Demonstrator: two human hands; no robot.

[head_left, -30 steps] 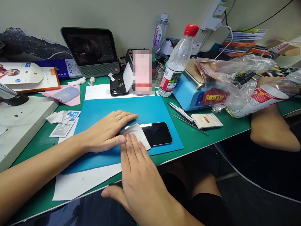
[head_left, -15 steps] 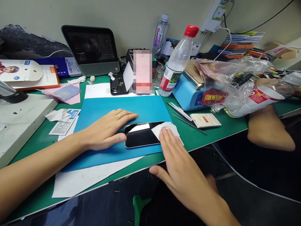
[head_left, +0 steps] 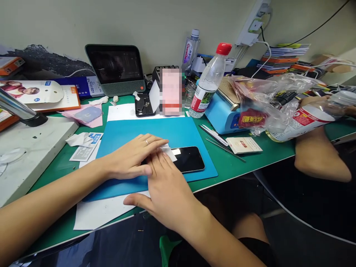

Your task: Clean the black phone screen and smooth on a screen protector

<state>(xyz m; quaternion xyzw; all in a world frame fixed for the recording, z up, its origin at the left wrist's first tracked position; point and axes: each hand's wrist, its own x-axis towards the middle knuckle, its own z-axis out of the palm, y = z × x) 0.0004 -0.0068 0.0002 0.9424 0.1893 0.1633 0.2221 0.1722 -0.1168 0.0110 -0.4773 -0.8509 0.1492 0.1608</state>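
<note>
A phone [head_left: 191,159] with a glossy black screen lies face up on a blue mat [head_left: 183,129]. My right hand [head_left: 169,189] presses a white wipe [head_left: 169,152] flat on the phone's left part. Its fingers are stretched forward over the wipe and its thumb stands out to the left. At the phone's left end rests my left hand [head_left: 133,157], palm down, fingers extended, a ring on one finger. Its fingertips reach beside and partly over the right hand's fingertips. The two hands hide the phone's left end and most of the wipe.
Tweezers [head_left: 228,150] and a small white box [head_left: 244,145] lie right of the mat. Behind stand a red-capped bottle [head_left: 207,83], a blue device [head_left: 219,115] and a display [head_left: 116,68]. Torn packets [head_left: 83,148] lie left. Another person's arm [head_left: 319,155] rests at the right.
My right hand has slid the wipe leftward across the screen, from the phone's right end to its left part. The phone's right end is now uncovered. The camera view has shifted slightly.
</note>
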